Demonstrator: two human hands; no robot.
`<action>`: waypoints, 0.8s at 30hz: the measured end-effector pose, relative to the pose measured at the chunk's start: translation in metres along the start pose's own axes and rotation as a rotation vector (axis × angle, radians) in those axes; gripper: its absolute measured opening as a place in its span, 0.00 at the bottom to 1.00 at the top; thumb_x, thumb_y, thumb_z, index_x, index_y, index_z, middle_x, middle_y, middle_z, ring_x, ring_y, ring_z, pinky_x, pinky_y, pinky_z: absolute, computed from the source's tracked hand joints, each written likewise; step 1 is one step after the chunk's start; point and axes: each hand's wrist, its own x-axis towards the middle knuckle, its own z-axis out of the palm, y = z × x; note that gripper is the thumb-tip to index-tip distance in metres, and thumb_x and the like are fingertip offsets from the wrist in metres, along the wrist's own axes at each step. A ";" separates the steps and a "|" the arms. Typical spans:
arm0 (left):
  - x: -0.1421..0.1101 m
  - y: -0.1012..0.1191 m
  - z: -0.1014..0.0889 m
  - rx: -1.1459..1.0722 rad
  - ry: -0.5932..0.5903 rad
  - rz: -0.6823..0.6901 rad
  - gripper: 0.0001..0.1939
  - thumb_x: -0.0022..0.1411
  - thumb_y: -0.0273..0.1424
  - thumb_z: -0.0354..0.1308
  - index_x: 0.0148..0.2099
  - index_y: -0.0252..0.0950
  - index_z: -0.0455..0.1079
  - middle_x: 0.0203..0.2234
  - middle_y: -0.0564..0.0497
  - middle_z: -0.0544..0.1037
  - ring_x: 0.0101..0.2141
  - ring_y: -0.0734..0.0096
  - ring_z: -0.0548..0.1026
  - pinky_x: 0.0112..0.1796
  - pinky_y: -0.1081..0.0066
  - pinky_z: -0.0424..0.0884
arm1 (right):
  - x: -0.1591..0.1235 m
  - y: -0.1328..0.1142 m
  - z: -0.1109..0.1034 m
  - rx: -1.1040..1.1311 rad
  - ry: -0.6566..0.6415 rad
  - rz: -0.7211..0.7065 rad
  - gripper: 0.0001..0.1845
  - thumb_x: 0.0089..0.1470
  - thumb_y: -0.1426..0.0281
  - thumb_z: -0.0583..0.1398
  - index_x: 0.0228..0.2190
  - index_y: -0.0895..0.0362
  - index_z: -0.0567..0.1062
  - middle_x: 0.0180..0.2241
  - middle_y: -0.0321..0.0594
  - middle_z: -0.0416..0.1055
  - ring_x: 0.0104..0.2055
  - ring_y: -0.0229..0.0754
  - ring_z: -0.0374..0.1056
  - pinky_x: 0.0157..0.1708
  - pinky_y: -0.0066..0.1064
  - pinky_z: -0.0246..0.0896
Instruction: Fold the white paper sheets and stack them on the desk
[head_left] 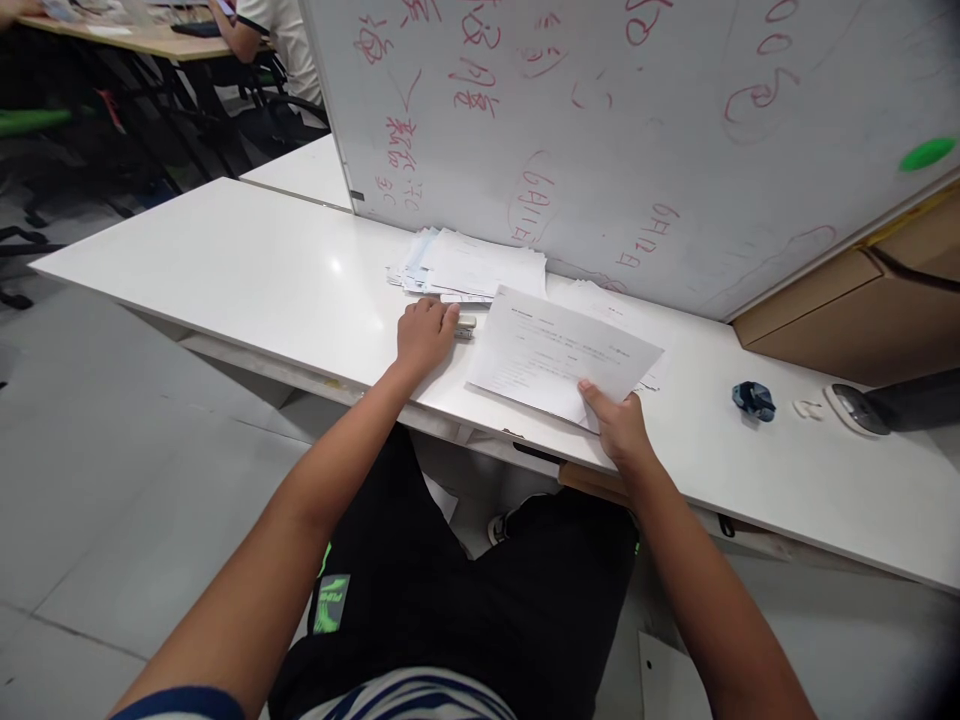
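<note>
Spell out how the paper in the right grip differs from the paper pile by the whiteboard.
The held paper is pinched in the right grip; the paper pile lies on the desk by the whiteboard. The held paper's edges look neat, while the paper pile's stick out unevenly. The held paper looks thin; the paper pile is visibly layered. Both are mostly white.

The sheet (551, 350) is matt paper, the desk (225, 265) smooth and glossy — the box (810, 300) dull cardboard

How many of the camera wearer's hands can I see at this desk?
2: the left hand, at what looks like a stapler, and the right hand, holding printed sheets, its fingers partly hidden beneath them.
</note>
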 end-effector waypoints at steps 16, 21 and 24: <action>0.001 0.000 0.003 0.018 -0.039 -0.021 0.31 0.69 0.46 0.28 0.48 0.39 0.69 0.45 0.43 0.72 0.48 0.52 0.65 0.45 0.58 0.61 | 0.002 0.007 0.002 0.057 0.043 -0.001 0.30 0.42 0.56 0.68 0.45 0.58 0.73 0.46 0.46 0.75 0.52 0.50 0.68 0.55 0.43 0.61; 0.002 0.002 0.003 0.037 -0.017 -0.026 0.26 0.70 0.43 0.33 0.43 0.37 0.70 0.40 0.42 0.73 0.44 0.53 0.66 0.42 0.59 0.60 | 0.018 -0.007 -0.002 0.156 0.000 0.097 0.26 0.40 0.60 0.70 0.40 0.57 0.73 0.43 0.44 0.76 0.45 0.47 0.72 0.45 0.39 0.70; 0.003 0.002 0.004 0.015 -0.001 -0.025 0.25 0.70 0.43 0.35 0.41 0.37 0.71 0.39 0.42 0.73 0.44 0.52 0.66 0.42 0.59 0.59 | 0.048 -0.034 0.007 0.189 -0.089 0.163 0.22 0.41 0.62 0.70 0.38 0.57 0.74 0.39 0.43 0.76 0.36 0.45 0.73 0.28 0.34 0.73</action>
